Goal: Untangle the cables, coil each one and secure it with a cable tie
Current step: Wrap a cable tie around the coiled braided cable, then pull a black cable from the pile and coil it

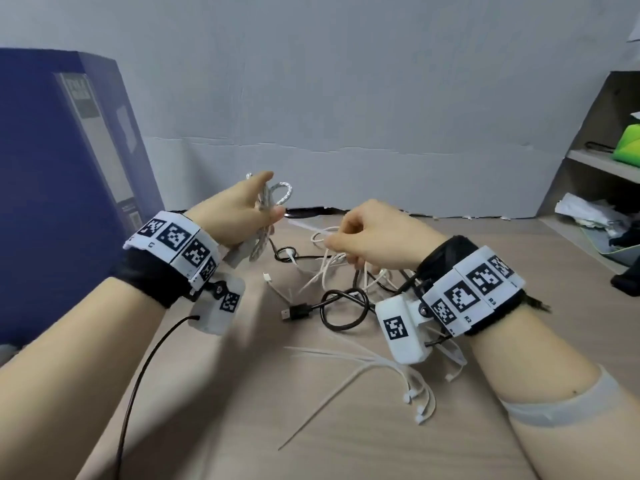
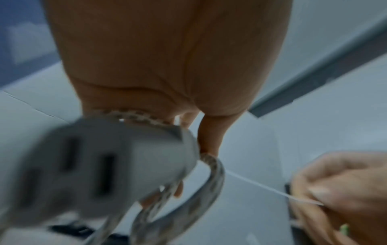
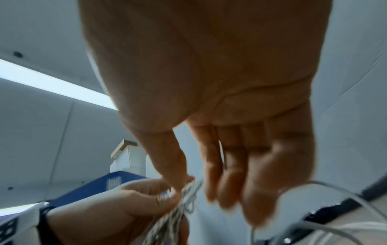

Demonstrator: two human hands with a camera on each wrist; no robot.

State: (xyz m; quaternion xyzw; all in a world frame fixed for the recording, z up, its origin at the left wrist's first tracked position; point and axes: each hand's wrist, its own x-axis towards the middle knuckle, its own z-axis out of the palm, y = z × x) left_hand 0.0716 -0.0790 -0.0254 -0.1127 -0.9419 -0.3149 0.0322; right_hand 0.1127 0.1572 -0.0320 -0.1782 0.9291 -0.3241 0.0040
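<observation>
My left hand [image 1: 242,211] grips a coiled silver braided cable [image 1: 281,194] above the table, its grey plug block [image 2: 100,169] hanging under the palm. My right hand [image 1: 360,237] pinches one end of a thin white cable tie [image 1: 304,226] that runs leftward to the coil; the same tie [image 2: 272,190] shows as a taut white line in the left wrist view. In the right wrist view the right thumb and forefinger meet at the braided coil [image 3: 180,207]. Below lie tangled white cables [image 1: 332,268] and a black USB cable [image 1: 332,306].
Several loose white cable ties [image 1: 374,368] lie on the wooden table [image 1: 242,427] near its front. A blue box [image 1: 62,188] stands at the left. A shelf unit [image 1: 602,161] with clutter stands at the right. A grey wall closes the back.
</observation>
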